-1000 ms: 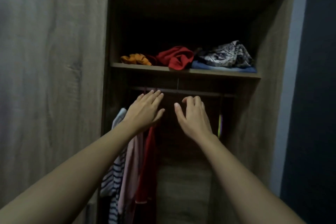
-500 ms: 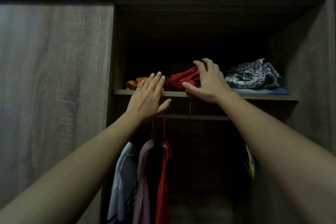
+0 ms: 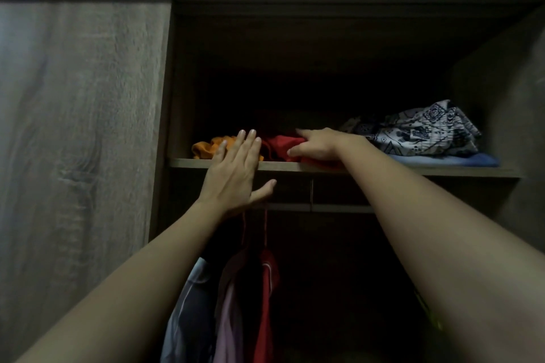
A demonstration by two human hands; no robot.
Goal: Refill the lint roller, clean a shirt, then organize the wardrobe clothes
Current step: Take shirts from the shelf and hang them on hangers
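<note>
Red cloth [image 3: 283, 146] on the shelf [image 3: 413, 170]: your right grip [image 3: 318, 146] clamps it, likely to lift it out; left grip [image 3: 236, 168], fingers apart, hovers at nine o'clock, ready to steady.

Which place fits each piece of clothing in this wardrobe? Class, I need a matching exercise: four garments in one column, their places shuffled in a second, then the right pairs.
Garments
1. orange cloth
2. crumpled red cloth
3. patterned cloth
4. pink garment

Places
a. under the right hand
b. left end of the shelf
c. on top of the blue cloth
d. hanging from the rail below the shelf

Pairs: 1-b, 2-a, 3-c, 4-d
</note>
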